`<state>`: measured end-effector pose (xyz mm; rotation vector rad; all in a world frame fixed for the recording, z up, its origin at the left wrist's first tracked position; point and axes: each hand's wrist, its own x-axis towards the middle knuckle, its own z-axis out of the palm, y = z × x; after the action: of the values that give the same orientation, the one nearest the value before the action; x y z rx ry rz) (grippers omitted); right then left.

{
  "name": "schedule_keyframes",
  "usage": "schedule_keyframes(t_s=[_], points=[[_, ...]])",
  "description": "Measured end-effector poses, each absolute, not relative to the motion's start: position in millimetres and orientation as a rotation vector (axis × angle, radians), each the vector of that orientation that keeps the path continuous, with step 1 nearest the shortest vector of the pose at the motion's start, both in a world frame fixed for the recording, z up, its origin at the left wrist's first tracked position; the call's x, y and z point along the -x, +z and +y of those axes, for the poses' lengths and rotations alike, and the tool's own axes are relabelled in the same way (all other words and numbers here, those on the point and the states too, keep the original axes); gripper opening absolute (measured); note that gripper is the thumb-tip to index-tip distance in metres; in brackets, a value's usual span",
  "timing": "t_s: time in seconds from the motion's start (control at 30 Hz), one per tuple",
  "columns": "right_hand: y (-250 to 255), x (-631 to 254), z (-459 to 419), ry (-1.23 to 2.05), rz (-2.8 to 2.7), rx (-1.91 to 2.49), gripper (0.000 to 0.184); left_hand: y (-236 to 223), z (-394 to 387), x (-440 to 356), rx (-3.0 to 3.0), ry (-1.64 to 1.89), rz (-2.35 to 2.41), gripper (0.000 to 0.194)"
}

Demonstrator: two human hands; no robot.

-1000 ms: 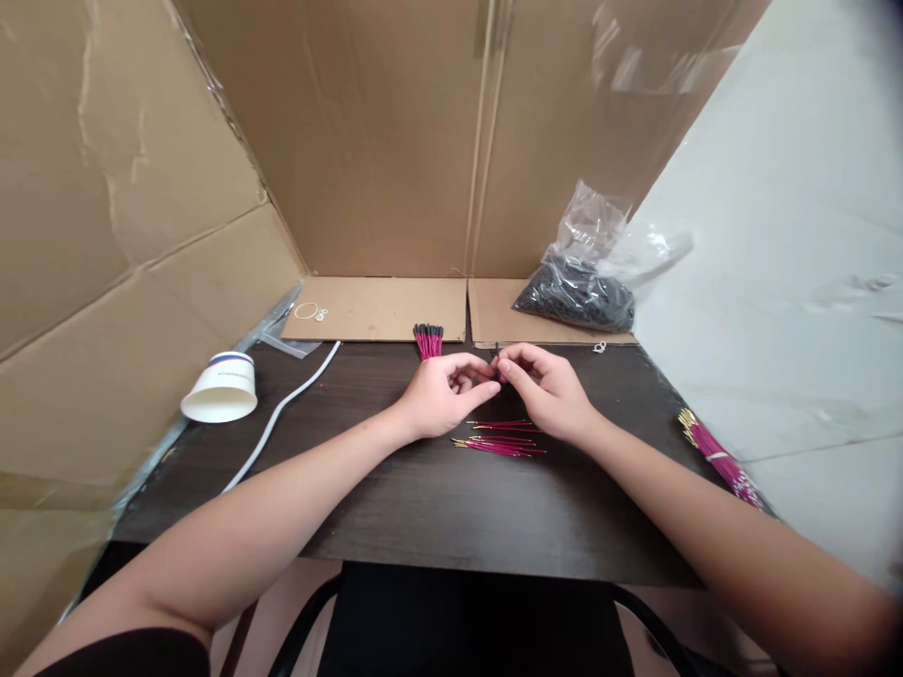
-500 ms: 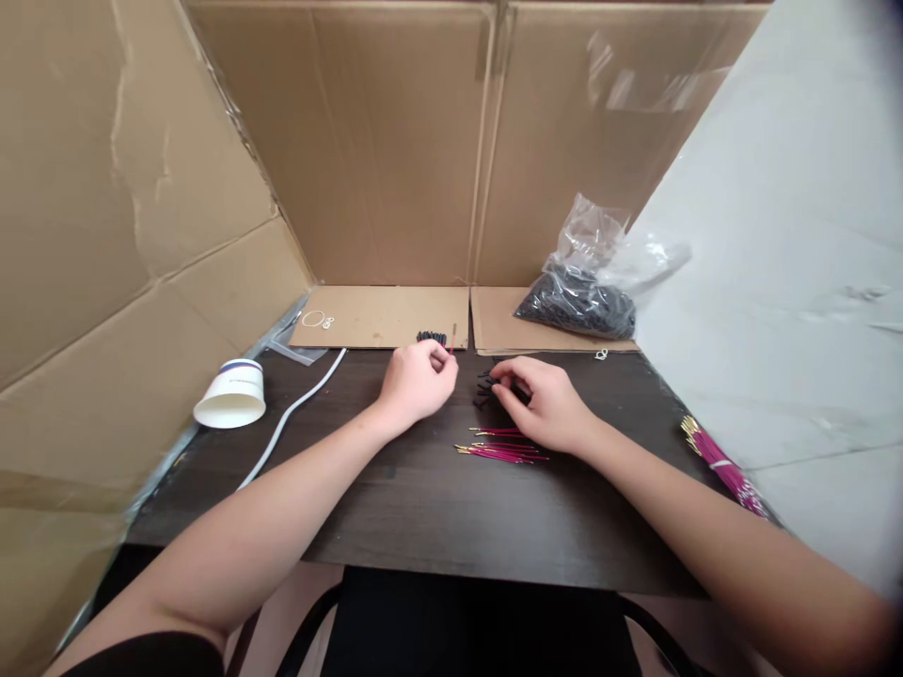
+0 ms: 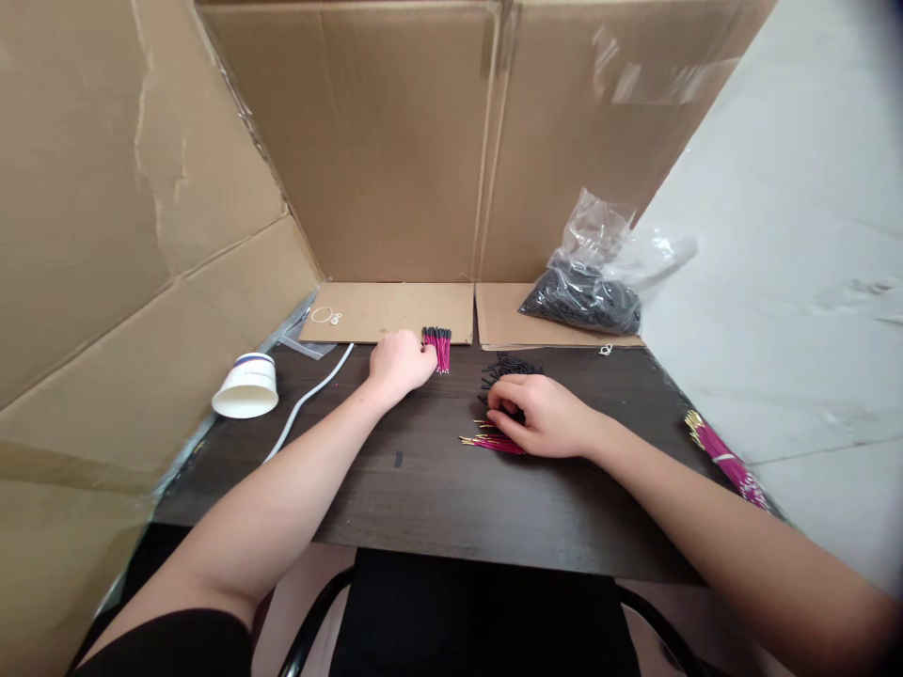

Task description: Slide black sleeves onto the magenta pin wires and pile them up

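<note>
My left hand (image 3: 402,364) lies against the left side of a row of magenta wires with black sleeves (image 3: 441,350). Its fingers are curled and partly hidden, so what they hold cannot be made out. To the right, my right hand (image 3: 540,414) is curled with thumb and fingertips close together, above loose magenta wires with gold tips (image 3: 498,442). Whatever is between those fingertips is too small to tell. Just behind that hand is a pile of short black tubes (image 3: 518,365).
A white paper cup (image 3: 246,387) lies tipped at the left, beside a pale cable (image 3: 310,400). A clear bag of black pieces (image 3: 585,296) rests on cardboard at the back right. A tied magenta wire bundle (image 3: 726,458) lies at the right edge.
My left hand has moved left from the wire row, uncovering it; the wire seen at its fingertips no longer shows there. My right hand has come nearer, over the gold-tipped wires, uncovering the black tubes.
</note>
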<state>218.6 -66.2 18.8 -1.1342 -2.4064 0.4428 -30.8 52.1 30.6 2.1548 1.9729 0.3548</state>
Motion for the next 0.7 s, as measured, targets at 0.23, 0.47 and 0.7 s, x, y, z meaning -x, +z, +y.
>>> schedule_keyframes(t_s=[0.23, 0.47, 0.7], points=[[28, -220, -70, 0.388, -2.535, 1.273, 0.009, 29, 51, 29, -2.132, 0.414, 1.947, 0.028], [30, -222, -71, 0.403, -2.606, 1.347, 0.015, 29, 49, 29, -2.138, 0.433, 1.938, 0.04], [26, -221, -69, 0.422, -2.609, 1.287, 0.016, 24, 50, 30, -2.184, 0.481, 1.872, 0.026]])
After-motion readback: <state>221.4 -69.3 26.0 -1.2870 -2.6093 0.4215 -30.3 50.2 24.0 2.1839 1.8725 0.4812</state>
